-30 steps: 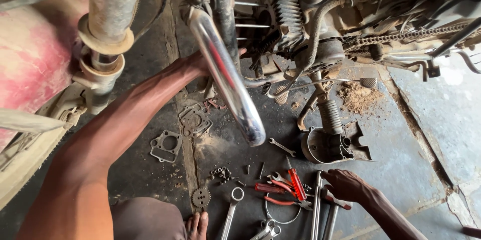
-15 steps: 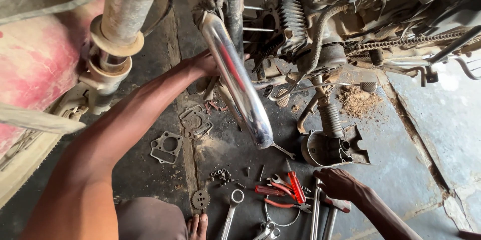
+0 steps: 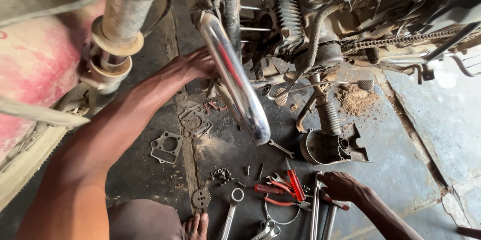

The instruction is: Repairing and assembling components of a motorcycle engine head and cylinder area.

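Observation:
My left hand (image 3: 196,64) reaches under a motorcycle and grips the chrome exhaust pipe (image 3: 236,82) near its upper end; the fingers are hidden behind the pipe. My right hand (image 3: 342,186) rests low on the oily floor among long spanners (image 3: 315,205), its fingers curled on one of the tools, though which one it grips is unclear. Red-handled pliers (image 3: 273,190) and a red screwdriver (image 3: 294,184) lie just left of that hand.
The motorcycle engine (image 3: 295,14) and drive chain (image 3: 401,39) hang above. A metal engine cover (image 3: 323,147), gaskets (image 3: 167,146), a small sprocket (image 3: 201,198), a ring spanner (image 3: 231,207), loose bolts (image 3: 220,174) and sawdust (image 3: 356,100) lie on the floor. A fork leg (image 3: 120,34) stands left. My bare foot (image 3: 196,226) is at the bottom.
The view has shifted so the exhaust pipe sits more to the right and upright. My left hand stays on the pipe. My right hand stays on the tools.

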